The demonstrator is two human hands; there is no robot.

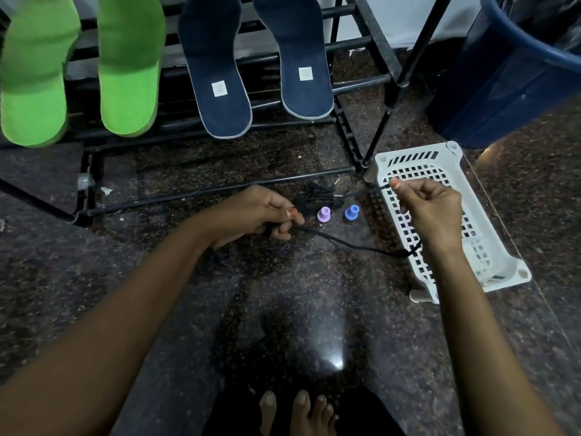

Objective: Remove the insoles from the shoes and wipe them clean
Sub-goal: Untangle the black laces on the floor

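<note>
- Pinches a black lace [345, 245] in the left hand [261, 215], thumb against forefinger, other fingers curled under.
- Pinches another stretch of it in the right hand [430, 209], thumb and forefinger tight, held above the basket [490, 247] by the rack's right foot.
- Sags between the two grips, low over the floor [157, 278]; seems to lead on to a lace bundle [316, 195] near the rack's front bar.
- Leans against the rack [361, 84]: green insoles [129, 67] at its left end, navy insoles [217, 73] right of them, all four out of the shoes.
- Shows no shoes and no cloth; cannot tell whether any wiping is done.
- Could snag on the basket's grid if drawn sideways, jerking it across the floor.
- Could sweep the purple cap [323, 214] and blue cap [351, 213], just beside the left fingertips, under the rack.
- Could tip a navy insole off its bars if a hand swings up; looks only propped.
</note>
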